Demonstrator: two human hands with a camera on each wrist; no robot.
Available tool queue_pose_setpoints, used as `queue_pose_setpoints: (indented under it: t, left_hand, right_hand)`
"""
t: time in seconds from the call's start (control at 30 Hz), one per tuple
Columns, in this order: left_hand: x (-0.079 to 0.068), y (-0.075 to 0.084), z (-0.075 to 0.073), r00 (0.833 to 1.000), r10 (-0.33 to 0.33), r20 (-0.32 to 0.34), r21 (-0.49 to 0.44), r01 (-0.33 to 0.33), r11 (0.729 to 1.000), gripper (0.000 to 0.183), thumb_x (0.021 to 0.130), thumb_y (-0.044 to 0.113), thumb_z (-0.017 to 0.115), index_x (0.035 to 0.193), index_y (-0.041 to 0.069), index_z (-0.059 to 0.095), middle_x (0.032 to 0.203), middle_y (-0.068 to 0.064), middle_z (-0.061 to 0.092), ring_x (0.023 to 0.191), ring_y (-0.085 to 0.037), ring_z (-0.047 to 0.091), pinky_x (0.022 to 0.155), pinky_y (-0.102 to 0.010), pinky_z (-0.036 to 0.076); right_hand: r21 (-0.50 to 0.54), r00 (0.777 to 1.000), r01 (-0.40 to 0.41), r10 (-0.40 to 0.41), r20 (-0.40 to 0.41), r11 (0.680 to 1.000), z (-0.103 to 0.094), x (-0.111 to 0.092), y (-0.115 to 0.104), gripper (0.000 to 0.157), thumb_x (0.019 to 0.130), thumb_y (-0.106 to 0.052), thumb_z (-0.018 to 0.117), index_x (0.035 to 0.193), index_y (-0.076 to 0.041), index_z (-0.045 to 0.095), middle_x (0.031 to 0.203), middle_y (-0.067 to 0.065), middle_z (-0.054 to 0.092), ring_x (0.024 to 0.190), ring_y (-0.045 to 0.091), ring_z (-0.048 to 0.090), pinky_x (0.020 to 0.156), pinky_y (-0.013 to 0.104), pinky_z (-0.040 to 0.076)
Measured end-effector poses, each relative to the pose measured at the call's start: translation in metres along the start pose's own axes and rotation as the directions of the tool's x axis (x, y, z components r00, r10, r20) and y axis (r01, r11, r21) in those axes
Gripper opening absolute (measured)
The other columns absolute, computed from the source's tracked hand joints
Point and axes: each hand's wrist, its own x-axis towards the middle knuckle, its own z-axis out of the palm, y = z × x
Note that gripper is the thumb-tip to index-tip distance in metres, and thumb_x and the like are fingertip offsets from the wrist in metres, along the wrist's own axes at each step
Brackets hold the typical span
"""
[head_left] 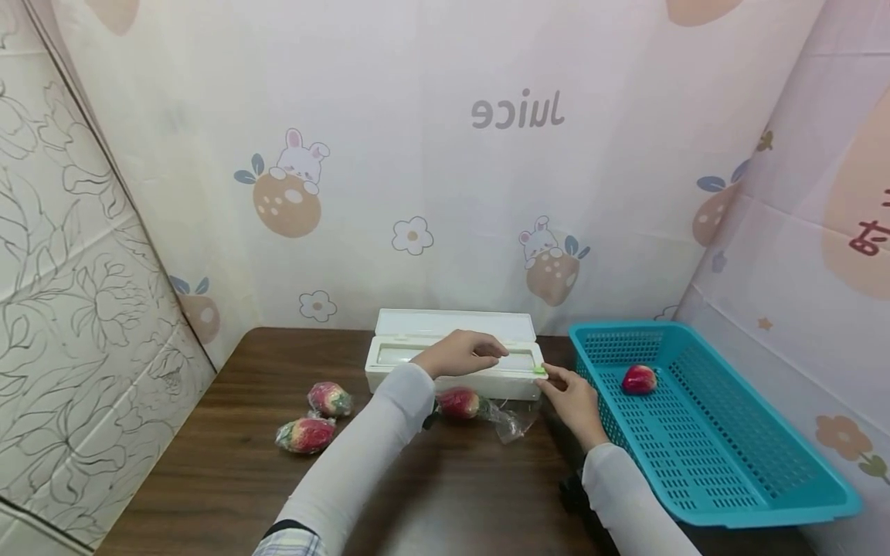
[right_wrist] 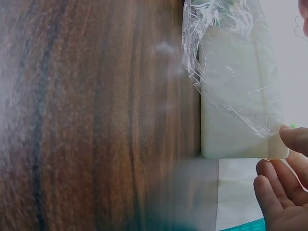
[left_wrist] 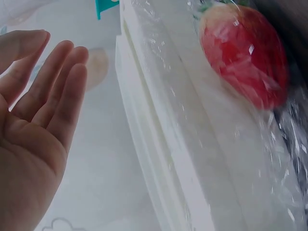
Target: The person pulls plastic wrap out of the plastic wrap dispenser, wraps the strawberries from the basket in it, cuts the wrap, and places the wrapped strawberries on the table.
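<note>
A white cling film dispenser (head_left: 452, 384) stands against the back wall with its lid (head_left: 455, 323) raised. My right hand (head_left: 573, 403) is at its right end, thumb and fingertips pinching the small green slide cutter (head_left: 539, 370) on the front edge. Over the dispenser's top hovers my left hand (head_left: 462, 353), fingers loosely bent and holding nothing. Clear film (right_wrist: 240, 96) drapes down the dispenser's front. A red strawberry (left_wrist: 245, 53) lies in that film, close against the front; in the head view my left forearm partly crosses in front of it.
Two film-wrapped strawberries (head_left: 306, 435) lie on the brown wooden table (head_left: 208, 479) at the left. To the right stands a teal plastic basket (head_left: 765, 513) with one red strawberry (head_left: 639, 380) inside. Patterned cloth walls (head_left: 431, 154) enclose the table.
</note>
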Motion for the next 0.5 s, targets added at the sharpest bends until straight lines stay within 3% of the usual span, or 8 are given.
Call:
queue_pose_setpoints:
  t: [0.1, 0.3, 0.4, 0.5]
  left_hand:
    - [-0.010, -0.002, -0.003, 1.000, 0.008, -0.031, -0.002, -0.008, 1.000, 0.026, 0.103, 0.016, 0.057, 0.127, 0.010, 0.067, 0.123, -0.007, 0.069, 0.109, -0.012, 0.065, 0.094, -0.023, 0.049]
    - [-0.041, -0.014, -0.002, 0.996, -0.024, -0.085, -0.012, 0.023, 1.000, 0.024, 0.102, 0.013, 0.057, 0.124, 0.009, 0.068, 0.121, -0.007, 0.070, 0.108, -0.013, 0.065, 0.094, -0.029, 0.051]
    - [-0.059, -0.023, 0.003, 0.993, -0.028, -0.114, -0.001, 0.028, 1.000, 0.022, 0.101, 0.011, 0.058, 0.120, 0.008, 0.069, 0.116, -0.005, 0.071, 0.106, -0.014, 0.066, 0.091, -0.031, 0.054]
    - [-0.075, -0.032, 0.008, 0.990, -0.045, -0.135, 0.007, 0.046, 0.999, 0.020, 0.100, 0.009, 0.059, 0.116, 0.008, 0.071, 0.112, -0.002, 0.071, 0.103, -0.015, 0.066, 0.088, -0.033, 0.055]
  right_hand:
    - [0.007, 1.000, 0.005, -0.005, -0.006, 1.000, 0.001, -0.001, -0.001, 0.051, 0.096, -0.028, 0.070, 0.141, -0.007, 0.057, 0.130, 0.021, 0.061, 0.113, 0.036, 0.060, 0.092, 0.052, 0.052]
    - [-0.021, 0.996, 0.049, -0.050, -0.074, 0.999, 0.004, -0.005, -0.004, 0.053, 0.095, -0.025, 0.071, 0.141, -0.005, 0.055, 0.138, 0.022, 0.050, 0.125, 0.039, 0.047, 0.101, 0.057, 0.042]
    - [-0.008, 0.983, 0.116, -0.116, -0.140, 0.993, 0.005, -0.011, -0.009, 0.047, 0.094, -0.020, 0.073, 0.136, -0.004, 0.059, 0.132, 0.021, 0.052, 0.118, 0.038, 0.050, 0.098, 0.057, 0.044]
    - [-0.003, 0.954, 0.231, -0.227, -0.195, 0.973, 0.007, -0.018, -0.015, 0.035, 0.092, -0.012, 0.073, 0.125, -0.005, 0.066, 0.119, 0.015, 0.058, 0.104, 0.032, 0.057, 0.088, 0.051, 0.049]
